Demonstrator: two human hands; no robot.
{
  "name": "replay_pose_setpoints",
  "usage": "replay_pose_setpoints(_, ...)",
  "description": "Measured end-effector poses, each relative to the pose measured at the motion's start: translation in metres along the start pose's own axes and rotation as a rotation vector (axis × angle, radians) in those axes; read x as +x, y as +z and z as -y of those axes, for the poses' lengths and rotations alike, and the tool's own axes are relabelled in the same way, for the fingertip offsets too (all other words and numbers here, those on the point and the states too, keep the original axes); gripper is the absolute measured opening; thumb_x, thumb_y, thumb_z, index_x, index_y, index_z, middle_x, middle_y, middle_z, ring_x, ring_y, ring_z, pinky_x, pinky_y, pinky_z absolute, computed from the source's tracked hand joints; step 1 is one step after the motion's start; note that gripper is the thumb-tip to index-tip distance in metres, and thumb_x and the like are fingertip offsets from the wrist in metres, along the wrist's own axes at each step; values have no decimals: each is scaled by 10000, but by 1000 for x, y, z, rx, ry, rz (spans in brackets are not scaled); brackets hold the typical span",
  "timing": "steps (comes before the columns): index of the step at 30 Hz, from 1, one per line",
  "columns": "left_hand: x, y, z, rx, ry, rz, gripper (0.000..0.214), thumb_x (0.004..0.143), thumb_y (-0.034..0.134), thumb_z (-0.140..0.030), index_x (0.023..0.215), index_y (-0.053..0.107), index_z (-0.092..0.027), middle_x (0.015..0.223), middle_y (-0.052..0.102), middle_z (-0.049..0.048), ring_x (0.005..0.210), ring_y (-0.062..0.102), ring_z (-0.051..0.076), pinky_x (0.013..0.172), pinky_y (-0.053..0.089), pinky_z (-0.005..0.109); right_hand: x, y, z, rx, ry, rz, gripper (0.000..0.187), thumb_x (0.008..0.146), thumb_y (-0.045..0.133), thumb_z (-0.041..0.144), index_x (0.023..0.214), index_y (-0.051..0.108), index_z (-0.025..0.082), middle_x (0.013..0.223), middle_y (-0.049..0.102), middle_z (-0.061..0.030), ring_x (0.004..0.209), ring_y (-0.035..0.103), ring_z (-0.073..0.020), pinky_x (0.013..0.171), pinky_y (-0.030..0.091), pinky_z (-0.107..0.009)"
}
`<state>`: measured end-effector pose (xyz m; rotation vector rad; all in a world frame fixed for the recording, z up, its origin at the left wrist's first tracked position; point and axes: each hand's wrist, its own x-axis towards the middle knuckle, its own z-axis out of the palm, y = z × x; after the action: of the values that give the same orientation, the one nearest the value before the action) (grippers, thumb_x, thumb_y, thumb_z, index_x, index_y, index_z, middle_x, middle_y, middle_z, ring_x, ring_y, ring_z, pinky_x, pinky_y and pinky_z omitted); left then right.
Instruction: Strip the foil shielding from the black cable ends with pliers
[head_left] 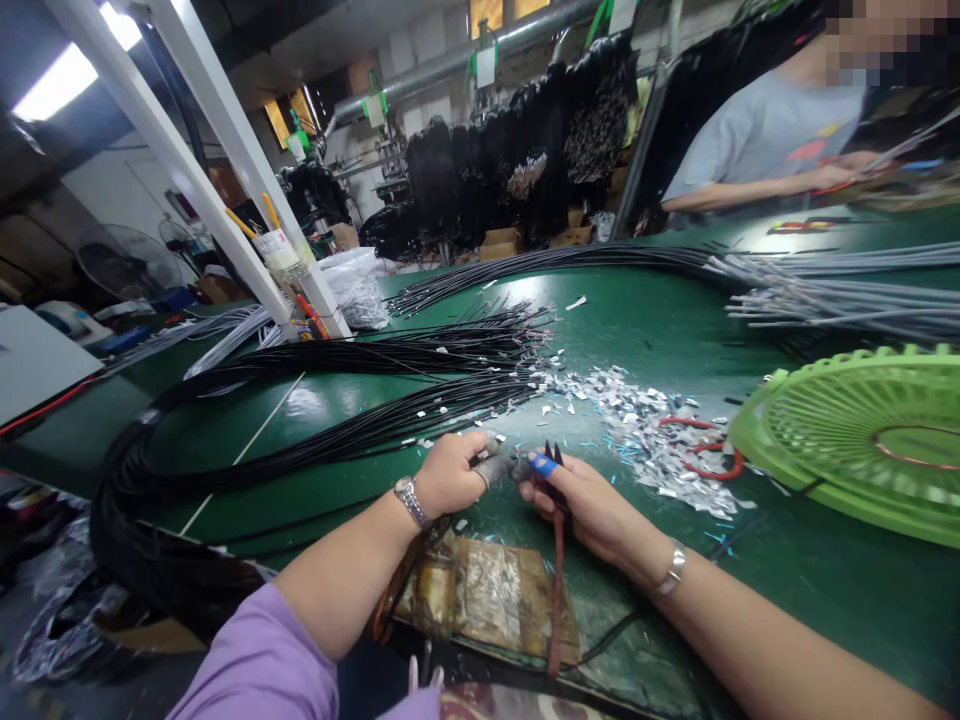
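Observation:
Over the near side of the table, my left hand (454, 475) is closed, with grey coverings on its fingertips. A thin black cable (330, 515) runs in from the left behind that wrist towards the fingers; the pinched part is mostly hidden. Close by on the right, my right hand (574, 495) grips red-handled cutters (556, 600), their dark pointed tips sticking up past the blue-wrapped thumb. The fingertips of both hands nearly meet. Beyond them lie bundles of black cables (420, 415) with bared ends, beside a heap of white and blue scraps (637, 430).
A green plastic basket (847, 430) and red tool handles (712, 460) lie to the right. Grey cables (825, 290) cross the far right. A taped cardboard block (487, 590) sits at the near edge. White posts (247, 180) rise at left. Another person (765, 140) works opposite.

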<state>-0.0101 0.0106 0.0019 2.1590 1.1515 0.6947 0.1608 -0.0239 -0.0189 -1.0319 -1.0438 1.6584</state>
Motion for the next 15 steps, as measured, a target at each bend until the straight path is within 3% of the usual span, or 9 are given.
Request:
replay_pose_setpoints(2, -3, 0, -2, 221, 58, -68, 188, 790, 554, -298, 652, 537, -172, 553, 497, -24, 525, 438, 102, 519, 286, 229, 0, -1, 0, 2, 14, -18, 575, 553, 706, 715, 669, 566, 169, 567, 580, 9, 437, 343, -68, 421, 222, -227)
replay_pose_setpoints(6, -8, 1, -4, 489, 148, -46, 115, 770, 532, -244, 671, 558, -192, 591, 579, 3, 553, 528, 133, 519, 324, 240, 0, -1, 1, -27, 29, -36, 582, 556, 687, 733, 659, 555, 176, 518, 547, 24, 433, 340, -73, 418, 216, -230)
replay_pose_setpoints(10, -8, 1, -5, 571, 172, -14, 87, 754, 520, -237, 692, 569, -201, 618, 612, 13, 572, 557, 147, 519, 342, 244, -1, 0, 1, -47, 25, -35, 558, 549, 711, 710, 646, 555, 183, 451, 481, 52, 428, 334, -78, 415, 207, -230)
replay_pose_setpoints(15, -8, 1, -5, 565, 156, -40, 117, 772, 515, -259, 693, 575, -198, 625, 634, 14, 566, 566, 146, 516, 327, 249, 0, -2, -1, -8, 4, -11, 527, 565, 729, 676, 648, 565, 182, 518, 550, 26, 435, 348, -77, 418, 234, -229)
